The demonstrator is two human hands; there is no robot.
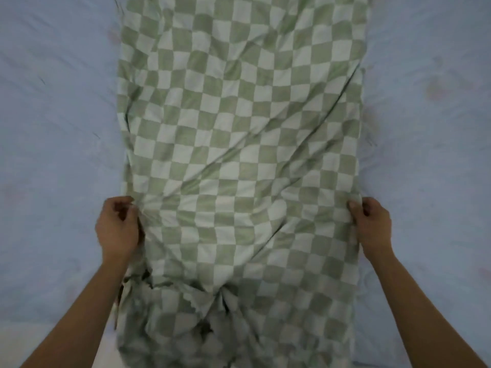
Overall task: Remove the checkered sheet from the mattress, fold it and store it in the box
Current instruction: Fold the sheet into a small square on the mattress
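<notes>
The checkered sheet (239, 155) lies as a long, wrinkled strip down the middle of the pale blue mattress (53, 102); it looks light, limp and easily bunched, best taken at its side edges. The left hand (117, 227) and right hand (372, 224) pinch opposite edges, fingers curled closed on cloth

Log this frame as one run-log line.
stage: folding | checkered sheet: long strip on mattress | left hand: grips left edge | right hand: grips right edge | box: unseen

Green-checked sheet (239, 155), apparently folded lengthwise.
</notes>
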